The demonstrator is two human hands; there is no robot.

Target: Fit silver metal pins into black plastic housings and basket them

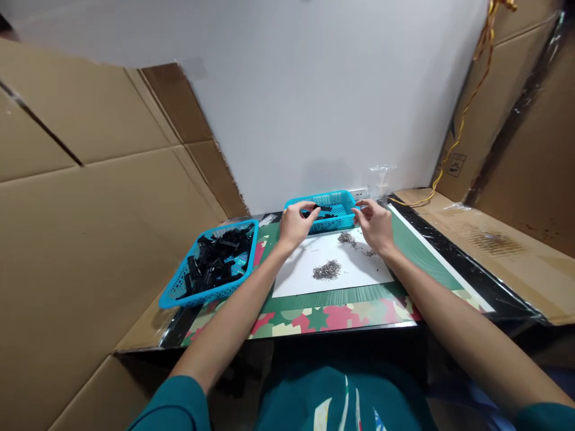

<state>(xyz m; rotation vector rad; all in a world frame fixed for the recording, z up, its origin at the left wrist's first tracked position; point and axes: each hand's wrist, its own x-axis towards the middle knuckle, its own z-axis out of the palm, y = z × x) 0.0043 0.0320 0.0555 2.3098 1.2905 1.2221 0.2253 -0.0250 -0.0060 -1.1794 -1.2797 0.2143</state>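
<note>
My left hand [295,224] is closed, thumb and forefinger pinching a small black plastic part [324,208] over the near side of the far blue basket [330,225]. More black pieces lie inside that basket, partly hidden by the hand. By the basket's right end, my right hand [376,226] has its thumb and fingers curled together; anything between the tips is too small to make out. Below the hands, a white sheet [291,281] bears a larger pile of tiny metal pieces [327,270] and a smaller pile [346,237], with some scattered under the right hand.
At the left, a larger blue basket [164,299] holds many black plastic parts [215,257]. A green mat with a patterned border [318,320] covers the table. Cardboard [135,209] walls both sides, and a white panel [323,102] stands behind. A yellow cord [465,114] hangs right.
</note>
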